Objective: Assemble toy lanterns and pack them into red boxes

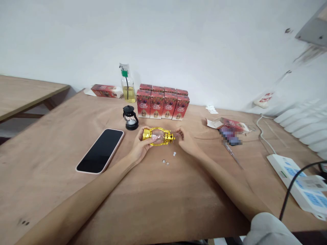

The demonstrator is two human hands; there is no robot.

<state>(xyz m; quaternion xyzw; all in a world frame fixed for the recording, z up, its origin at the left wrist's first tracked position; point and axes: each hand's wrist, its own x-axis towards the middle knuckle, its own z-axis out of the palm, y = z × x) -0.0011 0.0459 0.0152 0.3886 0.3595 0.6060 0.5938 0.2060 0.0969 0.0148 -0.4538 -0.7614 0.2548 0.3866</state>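
A small gold lantern [157, 136] with a clear body lies on its side in my left hand [141, 144], which is wrapped round its base end. Just past the lantern's top end is my right hand [186, 141]. Its fingers are curled in, and I cannot make out whether they hold anything. Below the lantern on the table lie two small round button cells [164, 161] and a tiny white piece [174, 153]. Behind my left hand a black lantern [131, 119] of similar shape stands upright.
Red printed boxes [156, 104] stand in rows by the wall, beside a pump bottle [128, 89] of yellow liquid. A phone [100, 150] lies left. Opened boxes [107, 91] and a screwdriver [232, 154] lie about. A power strip [297, 185] with cables is at right.
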